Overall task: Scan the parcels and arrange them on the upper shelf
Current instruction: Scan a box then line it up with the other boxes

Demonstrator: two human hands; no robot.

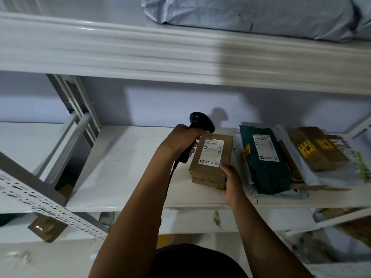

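A small brown cardboard parcel (pixel 210 157) with a white label on top lies on the middle white shelf (pixel 128 167). My right hand (pixel 230 181) grips its near right corner. My left hand (pixel 182 141) holds a black corded barcode scanner (pixel 201 122) by the handle, its head just above the parcel's far left corner. To the right lie a dark green bag parcel (pixel 265 159) and a brown box with yellow stickers (pixel 317 149). On the upper shelf (pixel 140 47) rests a grey plastic mailer (pixel 251 15).
White and grey flat mailers (pixel 331 177) lie under the parcels on the right. A perforated grey upright (pixel 40 199) slants across the lower left, with a brown box (pixel 47 227) below it. The left half of the middle shelf is bare. More parcels sit lower right (pixel 353 227).
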